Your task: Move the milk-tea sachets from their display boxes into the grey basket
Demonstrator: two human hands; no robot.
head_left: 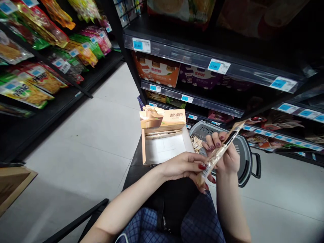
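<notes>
Both of my hands hold a long milk tea sachet point(218, 154), slanted from lower left to upper right above my lap. My left hand point(186, 166) pinches its lower end between thumb and fingers. Curled around its middle and upper part is my right hand point(230, 160); whether there is more than one sachet in the grip, I cannot tell. Just left of the hands an orange milk tea box point(164, 148) rests on my lap with its lid flipped up. A few sachets point(165, 133) lie against its back wall, and its white bottom shows.
Behind my right hand a grey basket point(246, 162) stands on the floor with several small sachets point(196, 143) in it. Black shelves with boxed drinks point(157, 69) rise ahead. Snack bags point(27, 84) hang at left. A cardboard box point(15, 182) sits at the lower left.
</notes>
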